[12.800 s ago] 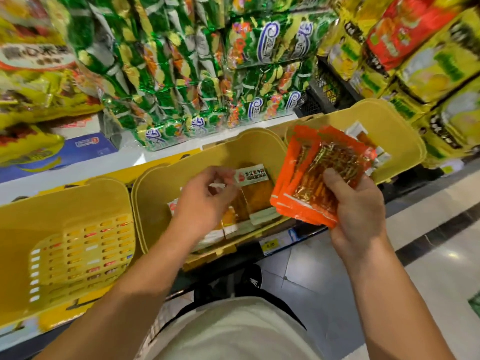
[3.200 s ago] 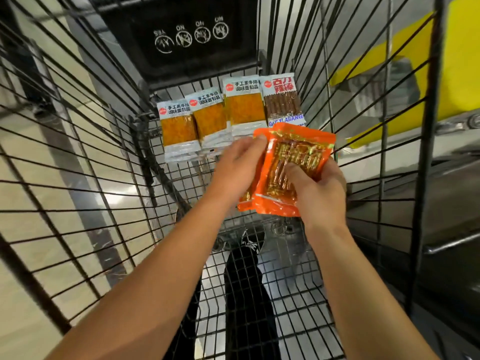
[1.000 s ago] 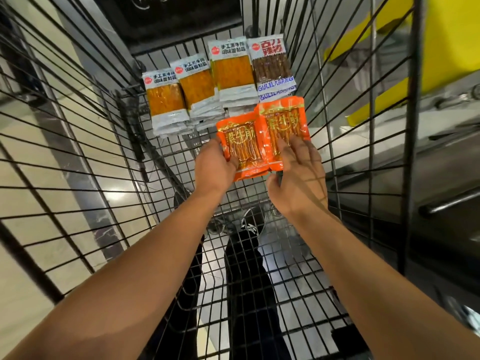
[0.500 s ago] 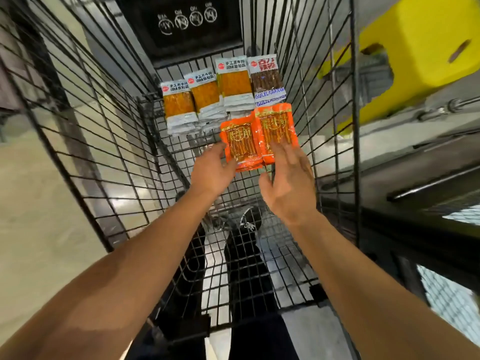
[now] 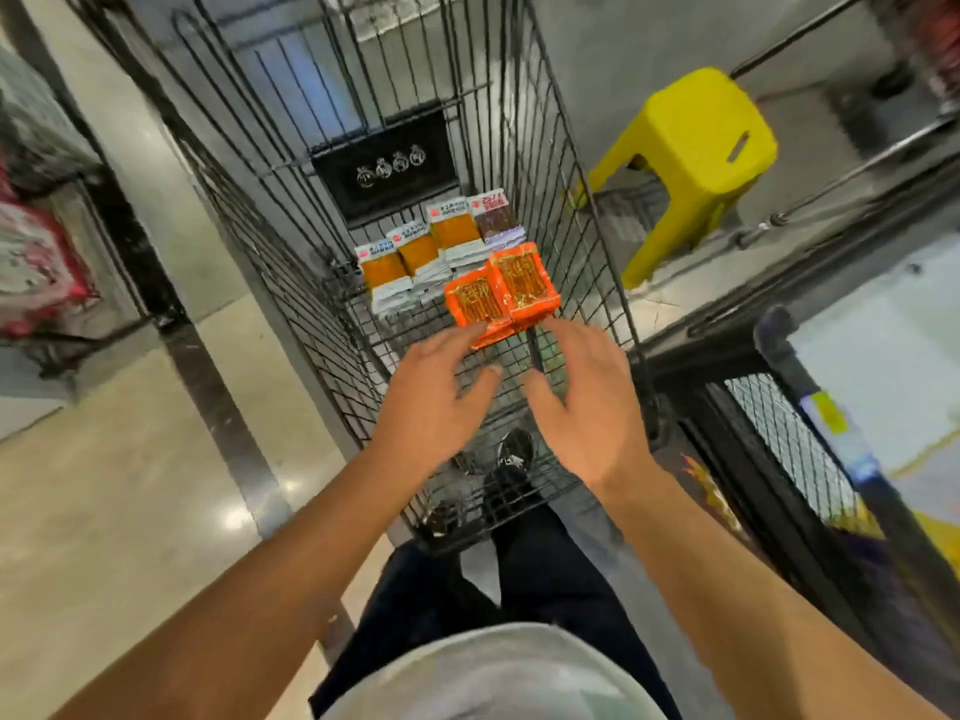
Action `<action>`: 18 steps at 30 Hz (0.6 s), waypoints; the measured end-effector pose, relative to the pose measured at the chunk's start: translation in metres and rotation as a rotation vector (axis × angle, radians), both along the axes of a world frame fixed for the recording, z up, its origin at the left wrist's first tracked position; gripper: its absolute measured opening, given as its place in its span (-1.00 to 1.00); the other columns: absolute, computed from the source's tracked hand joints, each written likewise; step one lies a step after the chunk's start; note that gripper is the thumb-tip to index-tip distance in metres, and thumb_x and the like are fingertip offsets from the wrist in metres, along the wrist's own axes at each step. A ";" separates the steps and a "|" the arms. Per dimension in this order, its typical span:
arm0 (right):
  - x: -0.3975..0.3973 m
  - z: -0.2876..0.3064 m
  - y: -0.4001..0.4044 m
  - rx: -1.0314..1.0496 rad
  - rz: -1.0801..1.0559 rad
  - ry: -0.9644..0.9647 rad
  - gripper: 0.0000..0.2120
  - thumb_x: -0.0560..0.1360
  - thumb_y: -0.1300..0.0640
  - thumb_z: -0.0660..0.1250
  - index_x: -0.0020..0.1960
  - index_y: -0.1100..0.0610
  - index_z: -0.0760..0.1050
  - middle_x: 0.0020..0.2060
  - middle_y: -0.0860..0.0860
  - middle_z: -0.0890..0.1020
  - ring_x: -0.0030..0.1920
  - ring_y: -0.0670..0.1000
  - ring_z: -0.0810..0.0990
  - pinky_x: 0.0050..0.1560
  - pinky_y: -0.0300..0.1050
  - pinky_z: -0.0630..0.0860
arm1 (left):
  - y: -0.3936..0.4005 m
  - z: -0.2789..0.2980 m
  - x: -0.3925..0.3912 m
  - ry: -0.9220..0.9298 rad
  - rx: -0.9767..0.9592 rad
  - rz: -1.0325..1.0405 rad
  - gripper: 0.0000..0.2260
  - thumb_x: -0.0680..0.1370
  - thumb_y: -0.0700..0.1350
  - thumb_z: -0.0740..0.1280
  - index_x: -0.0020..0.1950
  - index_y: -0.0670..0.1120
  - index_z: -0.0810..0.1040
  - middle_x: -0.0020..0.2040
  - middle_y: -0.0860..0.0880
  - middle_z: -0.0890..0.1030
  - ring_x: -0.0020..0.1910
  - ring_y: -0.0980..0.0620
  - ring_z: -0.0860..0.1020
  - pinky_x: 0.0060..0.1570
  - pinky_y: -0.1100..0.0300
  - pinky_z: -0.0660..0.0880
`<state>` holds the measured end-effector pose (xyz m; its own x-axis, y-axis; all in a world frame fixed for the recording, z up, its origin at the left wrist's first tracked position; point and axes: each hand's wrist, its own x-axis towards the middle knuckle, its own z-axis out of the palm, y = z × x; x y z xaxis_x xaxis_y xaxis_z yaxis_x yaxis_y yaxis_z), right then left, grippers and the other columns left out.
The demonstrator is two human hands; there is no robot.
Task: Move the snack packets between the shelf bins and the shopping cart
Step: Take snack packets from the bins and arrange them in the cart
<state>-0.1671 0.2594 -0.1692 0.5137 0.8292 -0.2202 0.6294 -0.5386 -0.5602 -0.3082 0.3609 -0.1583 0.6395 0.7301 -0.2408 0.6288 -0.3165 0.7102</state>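
Observation:
Orange snack packets (image 5: 501, 293) lie side by side on the wire floor of the shopping cart (image 5: 592, 236). Behind them stands a row of clear-and-white packets with orange filling (image 5: 415, 252) and one dark brown packet (image 5: 496, 218) at the right end. My left hand (image 5: 434, 397) hovers just in front of the orange packets with fingers spread and holds nothing. My right hand (image 5: 587, 402) hangs beside it, fingers relaxed and empty. Both hands are apart from the packets.
A yellow plastic stool (image 5: 691, 148) stands on the floor right of the cart. A dark mesh shelf frame (image 5: 789, 433) runs along the right. Red packaged goods (image 5: 36, 262) hang at the far left. My legs and a shoe (image 5: 511, 459) show under the cart.
Both hands have let go of the orange packets and pulled back toward me. The packets stay on the cart floor. The view has lifted away from the cart.

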 end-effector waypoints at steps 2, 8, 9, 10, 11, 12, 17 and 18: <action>-0.018 0.023 -0.021 0.018 -0.066 -0.013 -0.44 0.60 -0.06 0.19 0.55 0.11 0.27 0.50 0.03 0.36 0.55 0.07 0.19 0.56 0.07 0.11 | -0.012 0.018 -0.015 -0.033 0.035 -0.044 -0.57 0.61 0.03 0.33 0.48 -0.01 0.45 0.43 0.02 0.48 0.42 0.02 0.38 0.34 0.34 0.14; -0.081 0.074 -0.092 0.089 -0.304 -0.043 -0.41 0.54 -0.08 0.17 0.51 0.13 0.33 0.47 0.05 0.40 0.51 0.07 0.22 0.55 0.05 0.13 | -0.048 0.063 -0.046 -0.125 0.117 -0.296 -0.49 0.55 0.13 0.24 0.48 0.01 0.43 0.45 0.04 0.45 0.46 0.04 0.34 0.47 0.15 0.18; -0.087 0.080 -0.102 0.115 -0.350 -0.065 -0.42 0.52 -0.06 0.19 0.50 0.15 0.35 0.45 0.06 0.42 0.50 0.08 0.24 0.55 0.01 0.12 | -0.055 0.069 -0.047 -0.145 0.122 -0.328 -0.50 0.56 0.12 0.25 0.49 0.01 0.42 0.46 0.04 0.45 0.46 0.04 0.33 0.46 0.17 0.17; -0.093 0.087 -0.113 0.136 -0.402 -0.088 -0.43 0.52 -0.04 0.20 0.48 0.15 0.36 0.43 0.07 0.44 0.49 0.10 0.26 0.55 0.01 0.11 | -0.062 0.075 -0.048 -0.169 0.132 -0.361 -0.51 0.57 0.11 0.26 0.49 0.01 0.41 0.46 0.03 0.44 0.46 0.05 0.32 0.44 0.21 0.15; -0.098 0.092 -0.125 0.151 -0.453 -0.104 -0.43 0.51 -0.04 0.21 0.48 0.14 0.37 0.42 0.06 0.45 0.49 0.12 0.27 0.55 0.03 0.13 | -0.069 0.082 -0.047 -0.192 0.147 -0.394 -0.52 0.58 0.09 0.27 0.49 0.00 0.41 0.45 0.03 0.45 0.45 0.07 0.31 0.41 0.26 0.13; -0.101 0.097 -0.137 0.157 -0.500 -0.116 -0.43 0.51 -0.05 0.21 0.48 0.13 0.37 0.42 0.06 0.45 0.50 0.14 0.27 0.54 0.06 0.14 | -0.076 0.088 -0.045 -0.214 0.167 -0.430 -0.52 0.57 0.08 0.27 0.48 -0.01 0.42 0.44 0.03 0.46 0.42 0.09 0.31 0.37 0.33 0.10; -0.112 0.118 -0.201 0.206 -0.700 -0.210 -0.45 0.53 -0.08 0.21 0.48 0.09 0.37 0.40 0.00 0.46 0.50 0.12 0.29 0.48 0.16 0.25 | -0.120 0.113 -0.022 -0.295 0.240 -0.662 -0.50 0.54 0.14 0.24 0.41 -0.06 0.50 0.36 -0.01 0.55 0.35 0.02 0.41 0.33 0.38 0.13; -0.114 0.122 -0.215 0.210 -0.742 -0.220 -0.46 0.54 -0.05 0.24 0.49 0.08 0.36 0.41 0.00 0.45 0.52 0.11 0.26 0.50 0.14 0.22 | -0.131 0.116 -0.016 -0.307 0.246 -0.711 -0.48 0.53 0.16 0.22 0.42 -0.05 0.49 0.36 -0.01 0.54 0.36 -0.01 0.43 0.35 0.32 0.16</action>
<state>-0.2815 0.0444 -0.0473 0.9610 0.2669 0.0730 0.2559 -0.7569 -0.6013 -0.3243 0.2299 -0.0424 0.9817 0.1340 0.1351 0.0075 -0.7367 0.6762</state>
